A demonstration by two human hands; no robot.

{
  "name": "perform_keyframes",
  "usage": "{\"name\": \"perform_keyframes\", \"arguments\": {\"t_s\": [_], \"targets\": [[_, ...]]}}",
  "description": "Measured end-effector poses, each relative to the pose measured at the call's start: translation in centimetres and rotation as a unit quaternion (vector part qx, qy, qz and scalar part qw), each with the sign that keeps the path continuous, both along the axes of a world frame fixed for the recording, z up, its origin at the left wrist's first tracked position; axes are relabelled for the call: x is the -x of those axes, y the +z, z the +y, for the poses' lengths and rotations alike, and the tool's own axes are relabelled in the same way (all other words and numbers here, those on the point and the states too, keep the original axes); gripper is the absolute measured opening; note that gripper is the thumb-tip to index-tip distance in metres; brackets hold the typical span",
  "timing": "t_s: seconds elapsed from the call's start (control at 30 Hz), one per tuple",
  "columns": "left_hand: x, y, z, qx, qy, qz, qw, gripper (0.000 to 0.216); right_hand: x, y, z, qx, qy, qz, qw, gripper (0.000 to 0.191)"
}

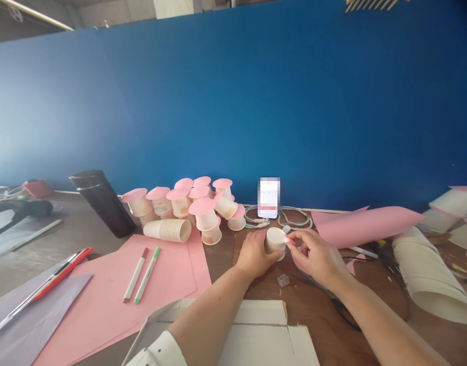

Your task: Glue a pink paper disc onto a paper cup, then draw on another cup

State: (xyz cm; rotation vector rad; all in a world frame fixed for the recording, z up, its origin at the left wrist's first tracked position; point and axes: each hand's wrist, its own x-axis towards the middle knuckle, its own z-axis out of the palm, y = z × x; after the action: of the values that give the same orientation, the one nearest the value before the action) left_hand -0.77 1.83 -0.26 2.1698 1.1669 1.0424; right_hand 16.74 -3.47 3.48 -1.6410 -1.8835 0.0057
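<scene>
In the middle of the table, my left hand (254, 254) is wrapped round a small white paper cup (274, 241), its mouth tilted up toward me. My right hand (313, 254) is closed in a pinch at the cup's right rim. Something small and pale pink shows at those fingertips, too small to name. A small clear block (283, 280) lies just below the cup. Beyond my hands a lit phone (269, 197) leans against the blue panel, with pale cables beside it.
Stacked cups with pink paper discs (203, 206), nested cups (168, 230) and a black flask (103, 203) stand left. Pink sheets (103, 310) carry markers (147, 274) and a red cutter (46, 287). A large cup stack (427, 274) and pink paper (370, 226) lie right; cardboard (267, 340) is in front.
</scene>
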Motion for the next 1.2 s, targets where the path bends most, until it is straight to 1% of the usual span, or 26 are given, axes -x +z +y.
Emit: {"name": "perform_keyframes", "arguments": {"t_s": [0.07,0.13,0.23,0.3,0.4,0.53,0.7,0.8,0.87,0.97,1.03,1.2], "targets": [[0.0,0.1,0.0,0.006,0.001,0.003,1.0,0.055,-0.4,-0.2,0.2,0.004,-0.017,0.021,1.0,0.02],[0.1,0.1,0.0,0.012,0.002,0.004,1.0,0.056,-0.8,-0.3,0.4,0.016,-0.032,0.064,0.997,0.024],[0.1,0.2,-0.1,0.015,0.004,0.005,1.0,0.055,-1.0,-0.1,0.5,0.031,-0.035,0.127,0.991,0.032],[0.0,0.2,-0.1,0.013,0.005,0.006,1.0,0.054,-0.7,0.1,0.4,0.036,-0.026,0.136,0.99,0.032],[-0.1,0.1,0.0,0.01,0.005,0.006,1.0,0.054,0.0,0.4,0.3,0.036,-0.015,0.105,0.994,0.028],[-0.1,0.0,0.0,0.009,0.003,0.006,1.0,0.056,0.0,0.0,0.7,0.052,-0.032,0.097,0.993,0.026],[0.0,0.0,-0.1,0.011,0.003,0.007,1.0,0.057,-1.1,-1.0,1.6,0.071,-0.034,0.157,0.985,0.029],[-0.1,0.1,-0.2,0.012,0.002,0.012,1.0,0.057,-1.2,-0.8,1.6,0.079,-0.017,0.227,0.97,0.032],[-0.1,0.0,-0.2,0.013,0.002,0.014,1.0,0.057,-1.0,-0.3,1.5,0.085,0.001,0.251,0.964,0.034],[-0.2,-0.1,-0.1,0.009,0.002,0.013,1.0,0.057,-0.7,0.1,1.3,0.089,0.008,0.221,0.971,0.033],[-0.2,-0.1,-0.1,0.006,0.001,0.012,1.0,0.057,-0.7,0.1,1.4,0.088,0.005,0.2,0.976,0.032],[-0.1,0.2,-0.2,0.009,0.0,0.011,1.0,0.057,-1.1,-0.5,1.7,0.087,0.0,0.222,0.971,0.032]]}}
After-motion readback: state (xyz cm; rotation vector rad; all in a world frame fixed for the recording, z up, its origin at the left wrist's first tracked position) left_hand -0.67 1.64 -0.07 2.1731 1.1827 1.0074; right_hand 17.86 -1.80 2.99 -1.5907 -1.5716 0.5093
